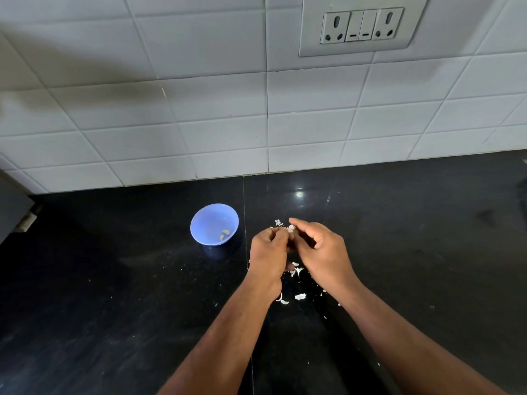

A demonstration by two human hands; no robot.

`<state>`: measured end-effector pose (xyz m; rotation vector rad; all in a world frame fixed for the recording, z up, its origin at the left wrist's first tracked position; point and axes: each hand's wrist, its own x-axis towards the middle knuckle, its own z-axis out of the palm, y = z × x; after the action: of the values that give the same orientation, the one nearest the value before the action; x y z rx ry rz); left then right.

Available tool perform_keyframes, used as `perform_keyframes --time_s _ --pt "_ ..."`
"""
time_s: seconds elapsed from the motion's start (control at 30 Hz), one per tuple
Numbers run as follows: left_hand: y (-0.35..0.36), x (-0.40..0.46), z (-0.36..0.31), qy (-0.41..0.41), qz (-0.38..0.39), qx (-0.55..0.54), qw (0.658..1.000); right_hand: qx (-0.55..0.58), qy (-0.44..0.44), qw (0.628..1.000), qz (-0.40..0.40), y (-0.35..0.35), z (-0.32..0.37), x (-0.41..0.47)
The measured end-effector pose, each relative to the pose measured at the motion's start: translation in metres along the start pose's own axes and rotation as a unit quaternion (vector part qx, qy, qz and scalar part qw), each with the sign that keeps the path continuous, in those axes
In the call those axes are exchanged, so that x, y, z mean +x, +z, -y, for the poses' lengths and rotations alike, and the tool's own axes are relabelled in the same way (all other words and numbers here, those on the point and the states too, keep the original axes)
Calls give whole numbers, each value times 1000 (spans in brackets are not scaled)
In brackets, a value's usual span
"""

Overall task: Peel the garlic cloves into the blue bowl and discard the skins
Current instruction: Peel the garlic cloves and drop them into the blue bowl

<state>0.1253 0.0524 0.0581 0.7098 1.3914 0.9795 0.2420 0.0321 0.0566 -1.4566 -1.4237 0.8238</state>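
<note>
A small blue bowl (208, 220) stands on the black counter, left of my hands, with two peeled cloves (224, 234) inside near its right wall. My left hand (269, 252) and my right hand (322, 249) meet above the counter, fingers curled, pinching a garlic clove (291, 228) between their fingertips; white skin shows on it. Most of the clove is hidden by my fingers. Loose white garlic skins (298, 270) lie on the counter under and behind my hands, with another scrap (300, 296) nearer me.
The black stone counter (114, 280) runs to a white tiled wall (199, 124) behind. A grey socket plate (362, 25) is set in the wall at top right. A dark object edge (11, 212) shows at the far left.
</note>
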Motion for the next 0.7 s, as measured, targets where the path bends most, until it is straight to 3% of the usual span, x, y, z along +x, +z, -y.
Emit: perform_keyframes --time_s 0.17,0.33,0.5,0.7 --pt "2 -3 0 12 -6 4 1000 125 103 987 -16 2 2 1" --pt "-6 -6 4 -2 -19 30 999 287 181 936 -90 4 4 4" --pt "-14 -11 3 -33 22 77 996 236 158 958 -45 -3 1 0" --pt "-10 -20 -1 32 52 108 992 239 163 957 -21 0 3 -7"
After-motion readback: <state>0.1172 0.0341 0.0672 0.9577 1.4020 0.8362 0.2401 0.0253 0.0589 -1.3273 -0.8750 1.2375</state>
